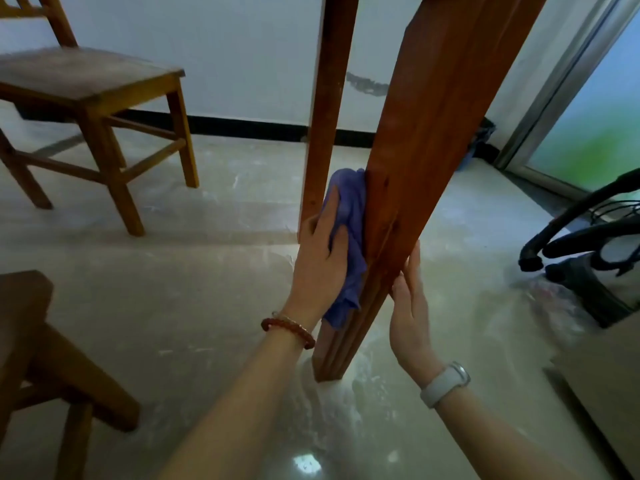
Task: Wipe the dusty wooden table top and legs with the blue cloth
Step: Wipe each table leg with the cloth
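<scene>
A reddish-brown wooden table leg [426, 140] runs from the top of the view down to the dusty floor at centre. My left hand [320, 258], with a bead bracelet on its wrist, presses the crumpled blue cloth [349, 237] flat against the leg's left face, about a third of the way up. My right hand [408, 303], with a white watch on its wrist, rests with fingers straight on the leg's right side, holding nothing. A second table leg [327, 109] stands just behind the cloth. The table top is out of view.
A wooden chair [93, 109] stands at the far left; a wooden stool [31, 341] fills the near left corner. Black curved equipment with cables [585, 244] sits at the right by a glass door [588, 109]. The pale floor [207, 271] carries white dust.
</scene>
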Motion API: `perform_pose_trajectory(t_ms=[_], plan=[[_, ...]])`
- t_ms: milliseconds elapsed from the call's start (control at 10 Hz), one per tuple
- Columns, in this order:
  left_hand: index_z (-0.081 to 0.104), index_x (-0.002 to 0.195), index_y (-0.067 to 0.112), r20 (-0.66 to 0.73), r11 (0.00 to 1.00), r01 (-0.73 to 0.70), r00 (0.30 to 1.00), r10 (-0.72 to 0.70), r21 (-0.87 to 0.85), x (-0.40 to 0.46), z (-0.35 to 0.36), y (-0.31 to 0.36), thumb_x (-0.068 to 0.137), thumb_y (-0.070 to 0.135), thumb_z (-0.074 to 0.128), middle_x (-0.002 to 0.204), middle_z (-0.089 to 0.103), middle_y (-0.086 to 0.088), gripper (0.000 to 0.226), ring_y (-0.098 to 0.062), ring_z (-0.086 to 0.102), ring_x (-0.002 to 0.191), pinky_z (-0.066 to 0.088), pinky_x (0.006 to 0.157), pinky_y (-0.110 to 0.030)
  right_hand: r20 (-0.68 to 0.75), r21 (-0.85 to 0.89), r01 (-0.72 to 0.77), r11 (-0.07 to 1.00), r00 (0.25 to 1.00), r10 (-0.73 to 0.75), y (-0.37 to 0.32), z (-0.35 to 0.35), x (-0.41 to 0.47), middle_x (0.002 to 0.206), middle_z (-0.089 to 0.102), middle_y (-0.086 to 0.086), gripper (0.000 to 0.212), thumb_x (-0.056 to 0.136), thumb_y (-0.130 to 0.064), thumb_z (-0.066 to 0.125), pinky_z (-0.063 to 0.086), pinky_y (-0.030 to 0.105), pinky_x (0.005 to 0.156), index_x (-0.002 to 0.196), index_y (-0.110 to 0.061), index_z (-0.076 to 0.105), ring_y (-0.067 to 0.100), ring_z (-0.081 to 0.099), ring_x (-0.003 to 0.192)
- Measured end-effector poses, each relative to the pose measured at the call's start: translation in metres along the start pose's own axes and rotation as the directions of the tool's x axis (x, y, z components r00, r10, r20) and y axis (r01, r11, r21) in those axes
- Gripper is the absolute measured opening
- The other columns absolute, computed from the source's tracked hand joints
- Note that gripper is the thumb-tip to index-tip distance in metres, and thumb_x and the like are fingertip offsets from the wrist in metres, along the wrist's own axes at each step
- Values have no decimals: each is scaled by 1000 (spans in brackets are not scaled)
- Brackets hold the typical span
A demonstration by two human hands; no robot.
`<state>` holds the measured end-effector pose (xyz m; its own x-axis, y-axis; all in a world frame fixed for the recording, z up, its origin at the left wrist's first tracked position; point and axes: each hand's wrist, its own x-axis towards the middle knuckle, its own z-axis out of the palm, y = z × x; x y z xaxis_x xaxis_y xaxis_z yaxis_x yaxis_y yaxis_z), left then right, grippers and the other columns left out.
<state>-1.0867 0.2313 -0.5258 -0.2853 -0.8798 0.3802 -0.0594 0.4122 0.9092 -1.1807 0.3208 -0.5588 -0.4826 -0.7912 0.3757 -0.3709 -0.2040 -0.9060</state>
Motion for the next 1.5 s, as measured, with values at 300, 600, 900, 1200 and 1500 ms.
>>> perform_pose_trajectory(t_ms=[300, 600, 900, 1200, 1500], plan=[[19, 144, 31, 392, 695, 402, 610, -689, 596, -116, 16, -185, 98, 31, 26, 130, 50, -18, 46, -33, 52, 113, 40, 99, -37, 66, -57, -155, 986, 985, 159, 42, 5, -26, 131, 20, -41, 51, 99, -25, 25, 33, 6, 99, 145, -29, 5, -26, 34, 115], [15, 144, 25, 94, 794, 478, 833, -545, 375, -98, 22, -178, 94, 26, 31, 131, 39, -13, 53, -34, 51, 109, 42, 86, -33, 113, -68, -237, 969, 963, 244, 67, 1, -41, 142, 26, -23, 42, 94, -37, 24, 33, 38, 112, 132, -49, 13, 6, 35, 134], [36, 132, 5, 524, 670, 298, 441, -728, 680, -122, 5, -172, 96, 16, 38, 135, 44, -14, 37, -25, 43, 124, 31, 94, -20, 229, -702, -287, 652, 776, 587, 90, -26, -60, 146, 34, 1, 39, 98, -26, 34, 31, 28, 106, 135, -18, 39, 18, 41, 129], [50, 120, 10, 607, 797, 448, 520, -601, 406, -117, 33, -107, 84, 19, 61, 111, 54, -4, 38, -14, 50, 103, 42, 79, -13, 486, -74, -920, 385, 304, 819, 92, -42, -79, 132, 52, -4, 56, 84, -54, 50, 42, 40, 99, 132, -25, 44, 17, 47, 122], [42, 134, 10, 469, 693, 415, 523, -712, 589, -111, 74, -71, 89, 24, 56, 116, 56, -9, 49, -16, 52, 103, 39, 89, -20, 138, -223, -717, 660, 647, 750, 94, -77, -61, 78, 55, 4, 25, 98, -21, 37, 29, 27, 61, 79, -12, 49, 23, 50, 82]])
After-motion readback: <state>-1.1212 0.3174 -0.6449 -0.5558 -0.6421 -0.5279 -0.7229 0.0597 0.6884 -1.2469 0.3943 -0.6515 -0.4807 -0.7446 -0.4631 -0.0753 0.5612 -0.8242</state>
